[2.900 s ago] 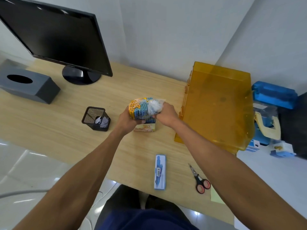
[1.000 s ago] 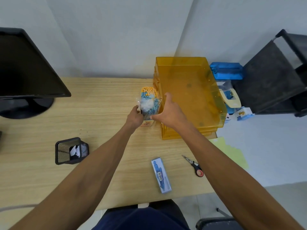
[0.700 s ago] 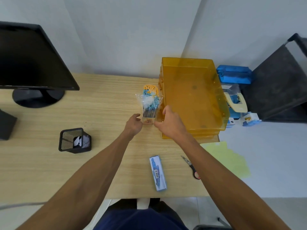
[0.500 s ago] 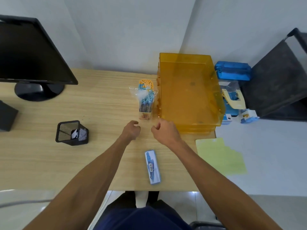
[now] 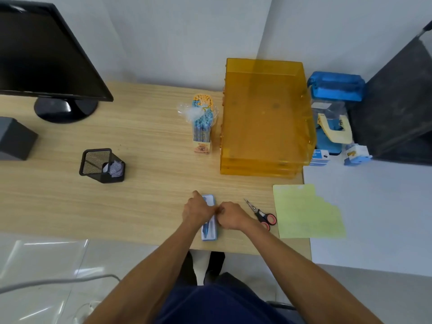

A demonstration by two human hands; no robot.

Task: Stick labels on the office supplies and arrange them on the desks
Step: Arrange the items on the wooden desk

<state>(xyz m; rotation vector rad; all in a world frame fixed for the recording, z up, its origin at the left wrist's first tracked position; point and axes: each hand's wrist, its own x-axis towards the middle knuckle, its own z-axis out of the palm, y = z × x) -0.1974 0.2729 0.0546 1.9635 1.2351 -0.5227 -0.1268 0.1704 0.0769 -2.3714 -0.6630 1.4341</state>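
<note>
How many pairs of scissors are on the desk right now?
1: scissors near the front edge, between the right hand and the yellow sheet. Others may be hidden.

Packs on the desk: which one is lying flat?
The blue pen box, between the left hand and right hand, lies flat; the pencil pack stands upright beside the orange tray.
</note>
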